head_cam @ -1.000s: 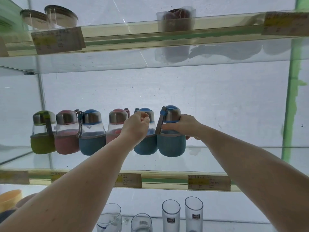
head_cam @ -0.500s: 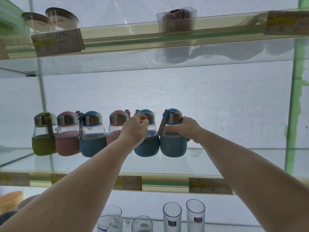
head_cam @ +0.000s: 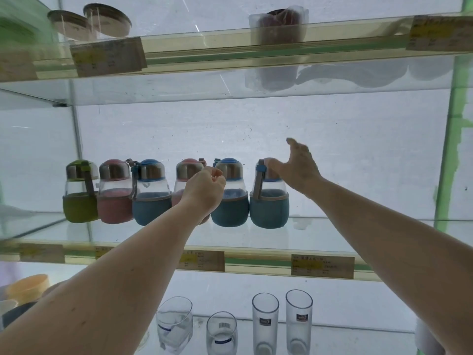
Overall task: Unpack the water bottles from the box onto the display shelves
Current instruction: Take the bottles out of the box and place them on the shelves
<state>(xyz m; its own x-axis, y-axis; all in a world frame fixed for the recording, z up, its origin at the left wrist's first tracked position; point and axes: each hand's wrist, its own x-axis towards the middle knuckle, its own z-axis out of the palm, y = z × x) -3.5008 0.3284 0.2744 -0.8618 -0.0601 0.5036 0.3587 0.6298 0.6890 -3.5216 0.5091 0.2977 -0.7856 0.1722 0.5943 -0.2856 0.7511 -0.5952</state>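
Note:
Several small glass water bottles with coloured sleeves stand in a row on the middle glass shelf [head_cam: 332, 234]: a green one [head_cam: 79, 193], a pink one [head_cam: 114, 193], a blue one [head_cam: 151, 194], a second pink one [head_cam: 185, 175] partly hidden by my left hand, and two blue ones [head_cam: 230, 196] [head_cam: 268, 203] at the right end. My left hand [head_cam: 204, 190] is loosely curled in front of the row and holds nothing. My right hand [head_cam: 297, 165] hovers open above the rightmost blue bottle, fingers spread, thumb close to its cap. The box is out of view.
An upper glass shelf [head_cam: 204, 49] carries lidded jars [head_cam: 102, 19] and a wrapped dark cup [head_cam: 279, 24]. Below stand drinking glasses [head_cam: 265, 326] and an orange bowl [head_cam: 28, 288] at the left. A green frame post [head_cam: 450, 155] bounds the right. Price labels [head_cam: 322, 266] line the shelf edges.
My right hand has let go of the rightmost blue bottle and lifted up with its fingers spread. My left hand has drawn slightly back from the row. The bottles stay put.

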